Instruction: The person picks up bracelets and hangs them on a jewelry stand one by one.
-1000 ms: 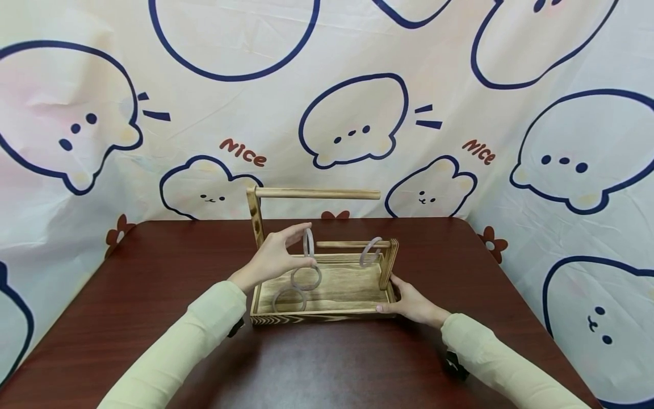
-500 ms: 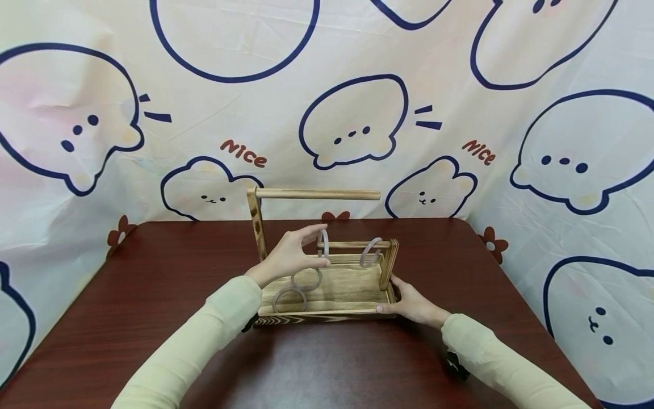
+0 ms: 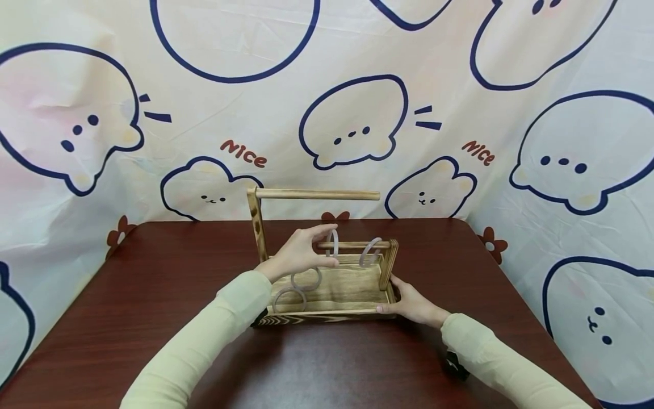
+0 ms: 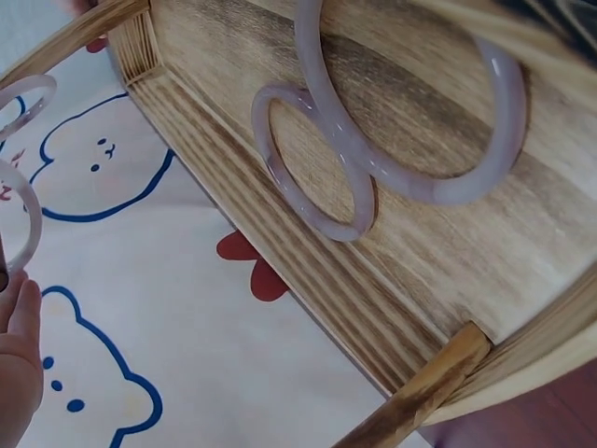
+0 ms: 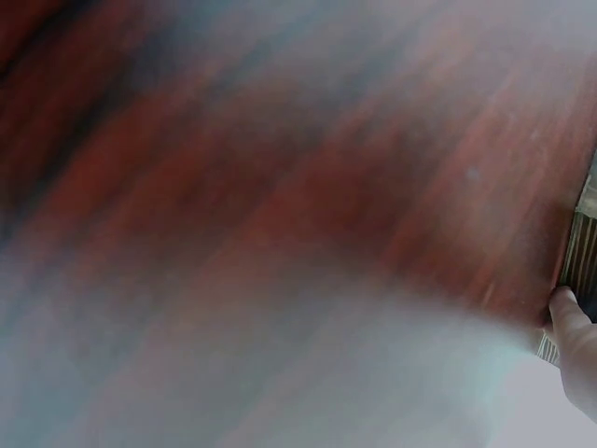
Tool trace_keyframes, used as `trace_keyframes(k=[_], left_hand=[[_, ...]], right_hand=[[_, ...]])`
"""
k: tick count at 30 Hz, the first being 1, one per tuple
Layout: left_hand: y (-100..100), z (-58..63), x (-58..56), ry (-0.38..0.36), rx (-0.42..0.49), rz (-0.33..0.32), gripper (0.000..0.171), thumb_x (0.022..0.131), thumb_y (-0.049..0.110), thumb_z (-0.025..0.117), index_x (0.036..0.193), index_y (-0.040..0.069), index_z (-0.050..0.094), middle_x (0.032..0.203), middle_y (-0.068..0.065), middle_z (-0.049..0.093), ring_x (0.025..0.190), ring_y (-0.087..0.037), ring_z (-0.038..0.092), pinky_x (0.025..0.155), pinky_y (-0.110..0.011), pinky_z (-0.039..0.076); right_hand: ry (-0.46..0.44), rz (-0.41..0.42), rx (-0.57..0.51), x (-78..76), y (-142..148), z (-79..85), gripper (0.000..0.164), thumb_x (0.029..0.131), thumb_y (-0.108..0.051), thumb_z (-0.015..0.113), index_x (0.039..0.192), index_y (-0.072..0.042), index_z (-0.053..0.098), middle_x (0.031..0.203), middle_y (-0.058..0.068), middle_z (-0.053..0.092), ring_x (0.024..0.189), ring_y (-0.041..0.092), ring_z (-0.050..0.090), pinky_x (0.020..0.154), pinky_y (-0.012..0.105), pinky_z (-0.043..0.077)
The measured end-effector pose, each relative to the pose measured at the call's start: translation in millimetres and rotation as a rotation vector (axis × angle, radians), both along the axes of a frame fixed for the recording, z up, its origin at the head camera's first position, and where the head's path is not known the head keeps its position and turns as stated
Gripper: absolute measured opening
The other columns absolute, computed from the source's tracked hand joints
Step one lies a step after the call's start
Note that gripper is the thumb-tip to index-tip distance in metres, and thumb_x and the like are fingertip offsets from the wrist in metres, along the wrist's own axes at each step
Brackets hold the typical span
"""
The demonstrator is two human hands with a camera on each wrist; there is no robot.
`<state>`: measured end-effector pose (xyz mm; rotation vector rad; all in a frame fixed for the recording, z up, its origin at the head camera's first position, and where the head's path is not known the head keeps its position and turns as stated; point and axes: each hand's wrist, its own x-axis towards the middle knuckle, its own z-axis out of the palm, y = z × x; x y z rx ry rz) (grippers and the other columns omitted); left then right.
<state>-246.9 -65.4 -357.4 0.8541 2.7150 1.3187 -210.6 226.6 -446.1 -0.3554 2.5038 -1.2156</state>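
Note:
My left hand point(image 3: 301, 253) pinches a pale lilac bangle point(image 3: 335, 244) between thumb and fingers. That bangle stands upright around the lower rod point(image 3: 352, 245) of a wooden rack, near the rod's free left end. Farther right, a second bangle point(image 3: 373, 243) hangs tilted on the same rod. Two more bangles lie in the rack's tray point(image 3: 347, 292), one overlapping the other; the left wrist view shows the larger-looking bangle point(image 4: 448, 191) over the other bangle point(image 4: 266, 131). My right hand point(image 3: 411, 301) grips the tray's right front corner, its thumb point(image 5: 571, 327) on the wooden edge.
A longer upper rod point(image 3: 327, 195) juts rightward from the rack's left post point(image 3: 256, 221), above the left hand. The rack stands on a dark red-brown table point(image 3: 184, 267). A patterned cloth point(image 3: 286, 113) hangs behind and at both sides.
The left hand has carried its bangle rightward, from left of the lower rod's free end to around the rod. The right hand and the other bangles have stayed in place.

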Motion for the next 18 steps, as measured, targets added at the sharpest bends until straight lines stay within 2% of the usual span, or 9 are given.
trace_keyframes(k=[11,18], left_hand=[[10,-1.1,-4.8,-0.018,-0.029,-0.016,0.078,0.068,0.036,0.081,0.136,0.027,0.045,0.135,0.000,0.050,0.124,-0.019,0.048,0.099,-0.040,0.040],[15,-2.6,-6.8,-0.026,-0.058,-0.028,0.077,0.068,0.038,0.080,0.135,0.027,0.045,0.134,0.001,0.051,0.123,-0.015,0.047,0.100,-0.037,0.040]], right_hand=[[-0.014,-0.008,0.005,0.5,0,0.7,0.104,0.075,-0.039,0.074,0.145,0.004,0.010,0.151,0.023,0.014,0.138,0.036,0.013,0.107,0.054,0.023],[-0.015,-0.005,0.005,-0.4,-1,-0.1,0.103,0.075,-0.038,0.074,0.145,0.004,0.010,0.151,0.022,0.013,0.139,0.036,0.013,0.107,0.053,0.022]])
